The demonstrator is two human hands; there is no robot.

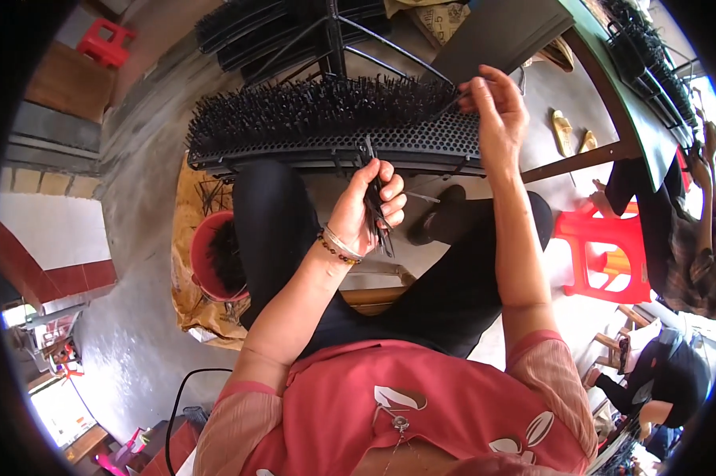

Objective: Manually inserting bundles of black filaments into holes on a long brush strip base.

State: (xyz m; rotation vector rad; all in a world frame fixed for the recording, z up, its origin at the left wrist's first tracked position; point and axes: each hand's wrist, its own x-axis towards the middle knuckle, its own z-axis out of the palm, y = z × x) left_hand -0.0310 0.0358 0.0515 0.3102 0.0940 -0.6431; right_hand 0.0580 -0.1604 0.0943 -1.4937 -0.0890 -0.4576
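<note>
A long black rack with a perforated top (445,141) stretches across in front of my knees. Many thin black strips (318,103) stand upright in its holes from the left end to right of the middle, while the holes at the right show bare. My left hand (356,208) is closed around a loose bundle of black strips (378,216), just in front of the rack's near edge. Over the right end of the rack, my right hand (499,115) pinches a thin black strip between thumb and fingers; its tip points toward the standing strips.
A red bucket (203,258) holding dark strips stands by my left knee on brown sheeting (185,206). To the right are a red plastic stool (604,250), a green-topped table (612,79) and yellow slippers (562,131). Other people sit at the far right.
</note>
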